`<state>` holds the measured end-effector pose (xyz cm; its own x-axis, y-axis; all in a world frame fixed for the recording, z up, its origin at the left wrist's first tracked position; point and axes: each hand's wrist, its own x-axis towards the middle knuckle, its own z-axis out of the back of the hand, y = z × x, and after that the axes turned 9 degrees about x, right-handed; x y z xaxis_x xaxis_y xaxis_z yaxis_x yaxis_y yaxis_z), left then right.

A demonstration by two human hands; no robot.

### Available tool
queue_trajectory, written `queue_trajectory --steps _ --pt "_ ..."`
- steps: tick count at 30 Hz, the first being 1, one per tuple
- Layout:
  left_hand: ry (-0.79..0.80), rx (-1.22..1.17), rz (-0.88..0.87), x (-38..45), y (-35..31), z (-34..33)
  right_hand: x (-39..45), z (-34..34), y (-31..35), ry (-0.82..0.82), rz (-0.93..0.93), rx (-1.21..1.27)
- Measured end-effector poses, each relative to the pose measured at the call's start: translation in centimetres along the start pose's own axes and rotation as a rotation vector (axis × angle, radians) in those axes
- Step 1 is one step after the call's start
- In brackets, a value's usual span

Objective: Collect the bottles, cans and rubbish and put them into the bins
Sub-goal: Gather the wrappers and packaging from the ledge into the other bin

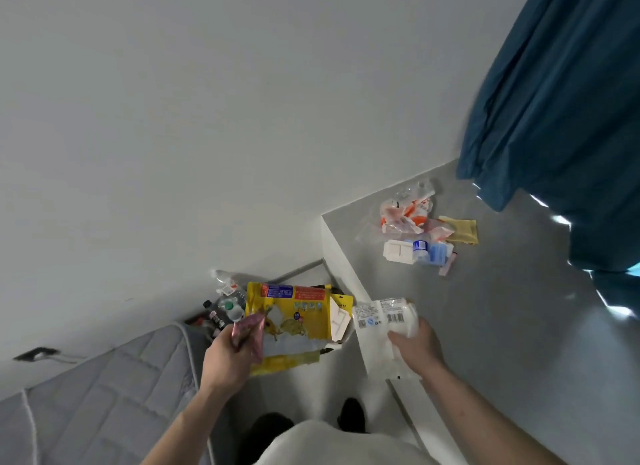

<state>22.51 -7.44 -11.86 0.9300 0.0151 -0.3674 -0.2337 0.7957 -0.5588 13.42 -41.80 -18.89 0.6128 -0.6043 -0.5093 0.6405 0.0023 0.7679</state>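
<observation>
Pale grey matte desk top (502, 326) with a white front edge, set into the corner against a plain white wall (207, 118). Dark teal curtain (561, 94) hanging over the desk's far right side, bright slivers of daylight at its hem. Quilted grey mattress (104, 388) at lower left, its corner close to the wall. Narrow floor gap between mattress and desk edge, crowded with rubbish: clear plastic bottles with a green cap (229, 305) and a dark bottle just beside them, against the wall.

Left hand (227, 357) curled round a crumpled pink wrapper (250, 329) and gripping the large yellow printed plastic bag (294, 322), held over that gap. Right hand (415, 343) closed on a white crumpled plastic packet with a barcode label (381, 317), right at the desk's front edge.

Farther back on the desk, near the wall corner, a loose heap: clear-and-orange plastic wrappers (405, 212), a yellow cloth-like piece (460, 231), a white moulded tray (398, 251), a small bottle with a blue label (420, 248). Bare desk surface between heap and right hand, and to the right toward the curtain.
</observation>
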Motion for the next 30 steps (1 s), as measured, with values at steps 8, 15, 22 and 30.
queue_trajectory --steps 8,15,22,30 --pt "0.084 0.084 -0.035 7.3 -2.9 1.2 3.8 -2.6 2.8 -0.062 -0.060 0.028" --pt "0.310 0.294 -0.173 18.7 -0.9 1.2 3.1 -7.5 3.8 -0.163 -0.180 0.095" --pt "0.486 0.470 -0.235 27.2 -1.8 -1.0 4.6 -13.4 4.9 -0.224 -0.255 0.077" --pt "0.587 0.471 -0.262 33.5 -2.0 -8.1 9.5 -18.1 2.8 -0.177 -0.353 0.057"
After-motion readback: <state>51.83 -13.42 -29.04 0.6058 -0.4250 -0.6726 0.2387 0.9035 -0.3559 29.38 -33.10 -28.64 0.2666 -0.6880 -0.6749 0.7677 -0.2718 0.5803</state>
